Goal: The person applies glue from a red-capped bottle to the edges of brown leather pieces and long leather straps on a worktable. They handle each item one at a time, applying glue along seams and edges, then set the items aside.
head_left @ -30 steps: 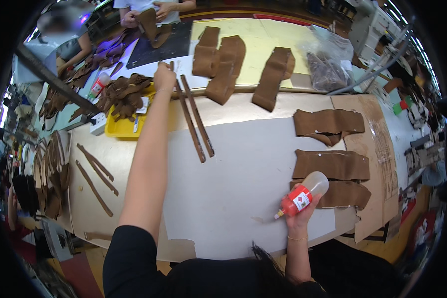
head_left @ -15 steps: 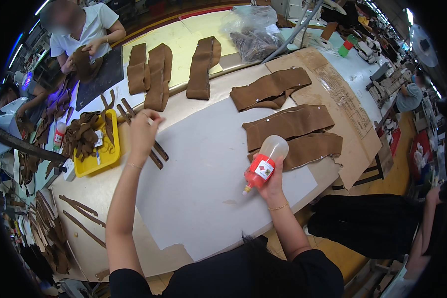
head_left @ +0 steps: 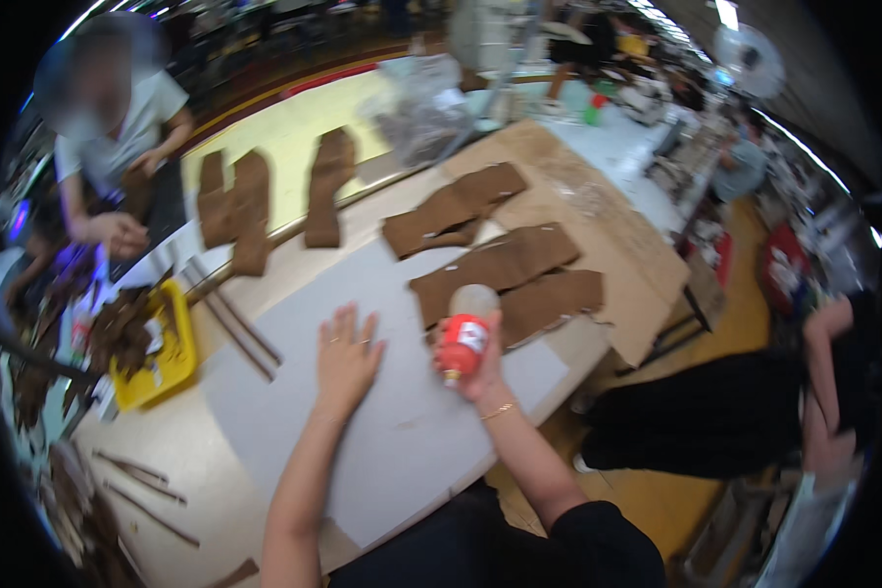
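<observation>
My left hand (head_left: 347, 358) is over the grey sheet (head_left: 382, 441) with its fingers spread and nothing in it; whether it touches the sheet I cannot tell. In my right hand (head_left: 486, 377) is a squeeze bottle (head_left: 464, 343) with a red lower part, a clear upper part and a white label, its nozzle tilted down toward the sheet. Just beyond the bottle lie wide brown fabric bands (head_left: 495, 272), partly on the grey sheet and partly on cardboard. Two narrow dark brown strips (head_left: 235, 323) lie left of my left hand.
A yellow tray (head_left: 182, 338) of brown scraps stands at the left. More brown bands (head_left: 252, 211) lie along the far side, near a clear plastic bag (head_left: 421, 113). A co-worker (head_left: 118, 147) stands across the table; a person in black (head_left: 696, 412) is at the right. Cardboard (head_left: 622, 279) overhangs the right edge.
My left hand has left the narrow strips and come right and nearer over the grey sheet, fingers now spread. The bottle stays in my right hand. The whole view has shifted, with blur.
</observation>
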A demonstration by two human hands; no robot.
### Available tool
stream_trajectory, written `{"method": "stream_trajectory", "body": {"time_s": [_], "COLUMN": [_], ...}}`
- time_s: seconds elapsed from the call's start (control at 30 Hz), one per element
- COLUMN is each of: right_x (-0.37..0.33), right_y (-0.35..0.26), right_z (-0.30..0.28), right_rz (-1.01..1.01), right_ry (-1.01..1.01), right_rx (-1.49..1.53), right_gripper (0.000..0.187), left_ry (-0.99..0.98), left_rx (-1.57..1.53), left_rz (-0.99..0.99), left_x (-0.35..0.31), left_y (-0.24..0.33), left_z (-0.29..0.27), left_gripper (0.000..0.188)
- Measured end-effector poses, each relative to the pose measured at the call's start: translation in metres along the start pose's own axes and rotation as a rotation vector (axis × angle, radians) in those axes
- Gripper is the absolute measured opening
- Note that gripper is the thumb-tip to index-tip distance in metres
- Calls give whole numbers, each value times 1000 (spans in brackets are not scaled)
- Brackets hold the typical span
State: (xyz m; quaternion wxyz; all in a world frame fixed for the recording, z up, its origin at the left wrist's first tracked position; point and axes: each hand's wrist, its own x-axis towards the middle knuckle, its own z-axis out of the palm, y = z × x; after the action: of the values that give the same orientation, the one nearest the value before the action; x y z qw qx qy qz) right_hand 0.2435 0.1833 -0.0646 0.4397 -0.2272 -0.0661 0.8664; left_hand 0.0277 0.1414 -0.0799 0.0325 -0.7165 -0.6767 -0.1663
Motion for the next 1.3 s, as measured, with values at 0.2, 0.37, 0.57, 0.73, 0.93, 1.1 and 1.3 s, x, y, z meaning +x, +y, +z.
{"method": "stream_trajectory", "body": {"time_s": [0.2,0.37,0.57,0.73,0.93,1.1,1.3], "right_x": [7,2,4,2,3,0,0], "right_y": [5,-1,3,3,4,3,3], "right_z": [7,1,1,1,1,5,1], "right_rz": [58,20,48,42,40,47,42], "right_ry": [-86,-218,-257,-251,-256,-270,-268], "right_rx": [-96,-53,-47,-43,-51,-67,-67], "right_gripper": [83,77,70,70,71,72,72], "left_ry": [-21,47,25,15,105,87,40], "left_rx": [-40,-251,-367,-287,-472,-424,-353], "left_rz": [-49,-76,-95,-59,-103,-77,-61], "left_x": [-5,-1,-5,-6,-6,-7,-8], "left_y": [-9,-1,-13,-17,-5,-14,-12], "left_z": [-5,-4,-6,0,-13,-5,-3], "left_gripper": [48,57,46,30,54,65,55]}}
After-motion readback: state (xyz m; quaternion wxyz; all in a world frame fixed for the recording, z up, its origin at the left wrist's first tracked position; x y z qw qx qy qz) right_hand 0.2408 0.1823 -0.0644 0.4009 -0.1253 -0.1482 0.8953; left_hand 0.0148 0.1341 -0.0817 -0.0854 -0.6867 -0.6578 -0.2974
